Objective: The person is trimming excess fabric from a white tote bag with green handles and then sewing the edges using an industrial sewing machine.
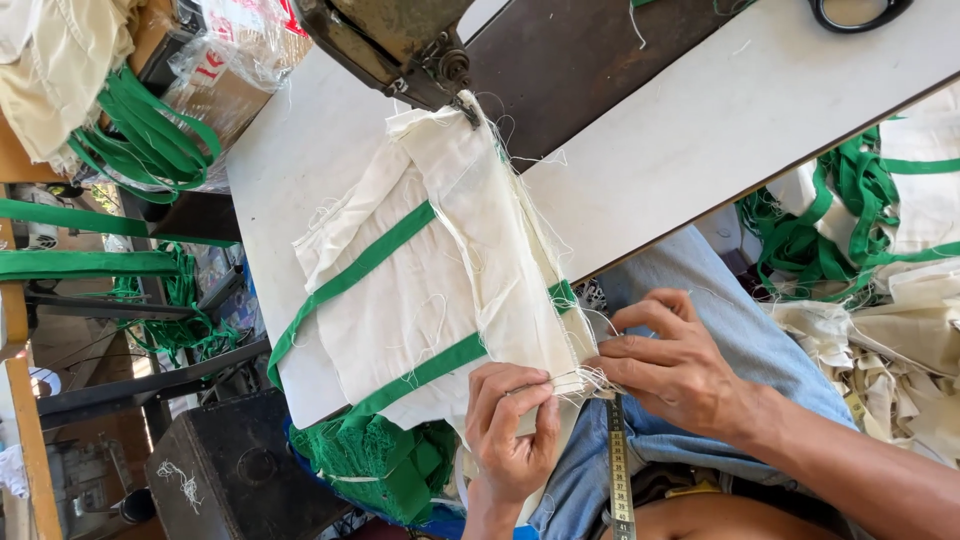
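I see the cream cloth bag (440, 270) with green straps lying on the white tabletop (700, 120), its long axis running from my hands up to the sewing machine head (400, 40). My left hand (515, 425) pinches the near frayed edge shut between fingers and thumb; my right hand (670, 365) grips that same edge just beside it, both equally near.

Sewing machine (400, 45) running off the top edge, black scissors (858, 12) showing only their handles there, tape measure (619, 470) leaving the bottom edge, left hand's fingers (520, 400) covering the cloth's frayed corner, needle perhaps hiding behind fabric.
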